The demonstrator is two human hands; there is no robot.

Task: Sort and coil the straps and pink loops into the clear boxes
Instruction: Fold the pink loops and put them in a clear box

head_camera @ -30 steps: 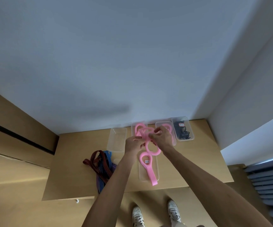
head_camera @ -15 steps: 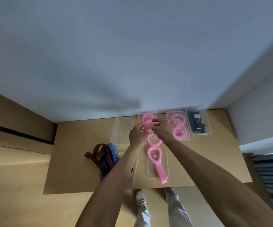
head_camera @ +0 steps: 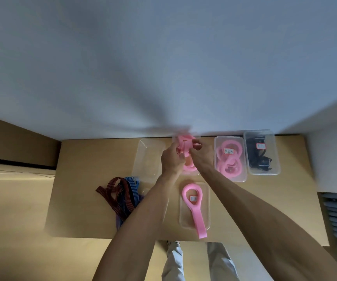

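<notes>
My left hand (head_camera: 171, 159) and my right hand (head_camera: 201, 154) are both closed on a coiled pink loop (head_camera: 184, 146) inside a clear box (head_camera: 197, 137) at the table's back edge. Its lower coil shows between my wrists. To the right, a second clear box (head_camera: 216, 169) holds a coiled pink loop (head_camera: 228, 161) with a label. Nearer me, another pink loop (head_camera: 196, 207) lies in a clear box (head_camera: 183, 220), its tail hanging over the front rim. A bundle of brown, blue and purple straps (head_camera: 123, 195) lies loose on the table at the left.
An empty clear box (head_camera: 143, 157) stands left of my hands. A clear box (head_camera: 275, 159) with a black strap sits at the far right. The wooden table (head_camera: 82, 179) butts against a white wall. My legs and shoes show below its front edge.
Both hands have carried the pink loop away from me and down into the back box. The camera view has shifted, so the table sits higher and larger in frame.
</notes>
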